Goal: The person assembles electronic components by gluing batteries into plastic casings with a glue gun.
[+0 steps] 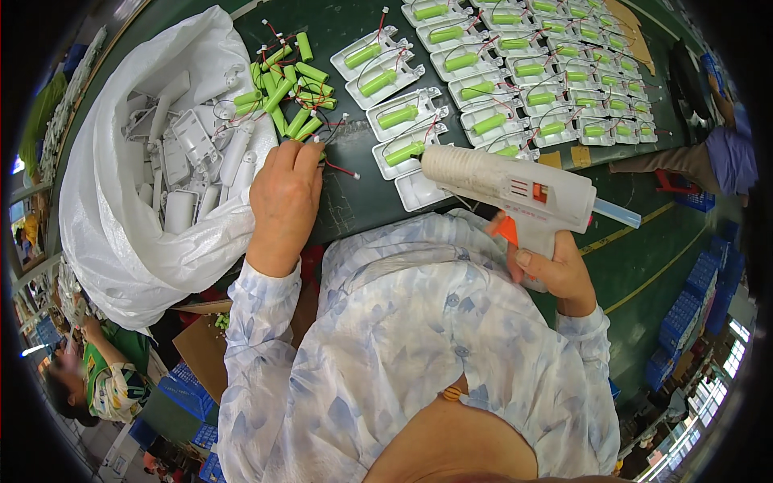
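Observation:
My right hand [561, 272] is wrapped round the handle of a white hot glue gun [515, 187] with an orange trigger. A clear glue stick [617, 212] sticks out of its back end. The gun's nozzle lies over the nearest white plastic housings, by a green battery [403, 154] seated in one. My left hand [286, 197] is at the near edge of a loose pile of green batteries [283, 87] with red and black leads. Its fingers are closed round a wired battery, mostly hidden by them. Partly under the gun lies a white housing [420, 191] with no battery visible in it.
Rows of white housings [541, 98] holding batteries cover the right of the dark green table [342, 201]. A white sack [121, 233] of plastic parts stands at the left. Blue crates [692, 290] are stacked at the right. Other people [101, 374] are at the sides.

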`<state>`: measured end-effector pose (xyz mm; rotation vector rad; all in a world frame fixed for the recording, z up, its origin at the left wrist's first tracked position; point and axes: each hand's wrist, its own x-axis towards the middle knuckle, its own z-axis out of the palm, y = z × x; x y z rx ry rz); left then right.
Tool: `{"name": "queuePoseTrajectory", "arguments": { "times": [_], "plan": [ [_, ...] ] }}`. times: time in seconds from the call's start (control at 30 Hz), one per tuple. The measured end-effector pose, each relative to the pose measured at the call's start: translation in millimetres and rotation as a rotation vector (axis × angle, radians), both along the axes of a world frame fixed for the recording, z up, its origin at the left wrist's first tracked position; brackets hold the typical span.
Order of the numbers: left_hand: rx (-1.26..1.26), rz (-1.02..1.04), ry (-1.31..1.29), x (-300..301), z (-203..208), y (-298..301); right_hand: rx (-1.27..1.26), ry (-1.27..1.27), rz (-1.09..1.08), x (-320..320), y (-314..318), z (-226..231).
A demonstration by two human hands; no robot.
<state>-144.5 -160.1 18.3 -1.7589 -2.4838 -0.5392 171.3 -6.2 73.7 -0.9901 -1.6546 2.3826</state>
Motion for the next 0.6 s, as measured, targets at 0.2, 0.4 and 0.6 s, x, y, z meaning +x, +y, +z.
{"name": "queuePoseTrajectory", "arguments": {
  "times": [0.2,0.4,0.6],
  "plan": [
    [0.065,-0.06,-0.004,-3.9,-7.7,0.1,-0.009,-0.019,0.014,-2.0,-0.8,-9.8],
    [0.181,-0.021,-0.222,-7.0,-1.1,-3.3,-0.037,-0.023,0.03,24.1,1.0,-3.2],
    [0.289,-0.045,-0.639,19.7,13.9,6.3,0.015,-0.183,0.097,35.1,-6.6,2.0]
  ]
}}
